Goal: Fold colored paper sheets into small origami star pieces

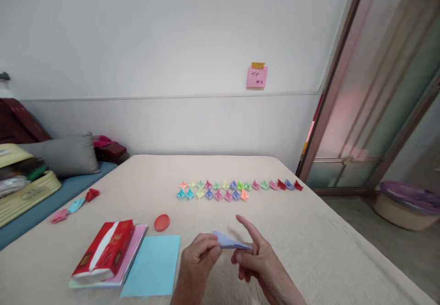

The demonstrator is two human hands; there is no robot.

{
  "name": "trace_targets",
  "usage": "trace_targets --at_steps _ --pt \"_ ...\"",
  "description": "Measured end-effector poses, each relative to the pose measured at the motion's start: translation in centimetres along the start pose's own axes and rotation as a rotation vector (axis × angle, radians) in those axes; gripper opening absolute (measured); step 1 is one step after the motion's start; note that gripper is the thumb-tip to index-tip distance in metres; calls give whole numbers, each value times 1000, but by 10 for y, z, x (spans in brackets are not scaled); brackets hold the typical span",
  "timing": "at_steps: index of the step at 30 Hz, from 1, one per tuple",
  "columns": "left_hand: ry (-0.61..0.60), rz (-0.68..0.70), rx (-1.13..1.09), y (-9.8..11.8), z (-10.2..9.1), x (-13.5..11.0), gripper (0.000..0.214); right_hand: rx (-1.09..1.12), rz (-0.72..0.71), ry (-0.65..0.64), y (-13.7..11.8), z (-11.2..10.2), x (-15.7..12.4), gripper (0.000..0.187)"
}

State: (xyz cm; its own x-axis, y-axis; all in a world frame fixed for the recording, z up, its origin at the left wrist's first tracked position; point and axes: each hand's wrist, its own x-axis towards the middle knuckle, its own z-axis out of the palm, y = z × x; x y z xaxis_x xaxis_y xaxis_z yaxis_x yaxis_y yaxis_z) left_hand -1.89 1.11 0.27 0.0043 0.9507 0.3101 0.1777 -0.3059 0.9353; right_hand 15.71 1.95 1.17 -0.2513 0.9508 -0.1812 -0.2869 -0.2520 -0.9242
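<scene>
A folded lavender paper is held in the air above the cream cloth-covered table. My left hand pinches its left end. My right hand grips its pointed right end, with the index finger raised. To the left of my hands lie a loose sheet of light blue paper and a red tissue pack on pink paper. A round red lid sits beyond them. Farther off stand two rows of small multicoloured folded paper pieces.
Pink, blue and red paper pieces lie at the table's left edge. Beyond it are a yellow basket and grey cushion. A pink note marks the wall. A glass door and plastic-covered basin are on the right.
</scene>
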Motion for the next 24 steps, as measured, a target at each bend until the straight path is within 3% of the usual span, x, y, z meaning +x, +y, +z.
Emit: trace_targets --at_steps 3,6,11,15,18,20,24 --pt "-62 28 5 -1 -2 0 13 -31 48 -77 2 -4 0 57" --pt "-59 -26 -4 0 -2 -1 19 -35 34 -49 7 -3 2 23" --pt "64 -179 -74 -7 5 -3 22 11 -37 170 17 7 6 28" --pt "238 -310 -202 -14 17 -3 10 -15 -78 279 21 15 8 22" --pt "331 -365 -335 -14 21 -4 36 -8 -134 329 24 16 10 21" --pt "323 -378 -355 -13 21 -4 42 0 -166 333 25 14 13 23" --pt "168 -377 -259 -9 16 -6 20 -54 -141 268 28 6 18 22"
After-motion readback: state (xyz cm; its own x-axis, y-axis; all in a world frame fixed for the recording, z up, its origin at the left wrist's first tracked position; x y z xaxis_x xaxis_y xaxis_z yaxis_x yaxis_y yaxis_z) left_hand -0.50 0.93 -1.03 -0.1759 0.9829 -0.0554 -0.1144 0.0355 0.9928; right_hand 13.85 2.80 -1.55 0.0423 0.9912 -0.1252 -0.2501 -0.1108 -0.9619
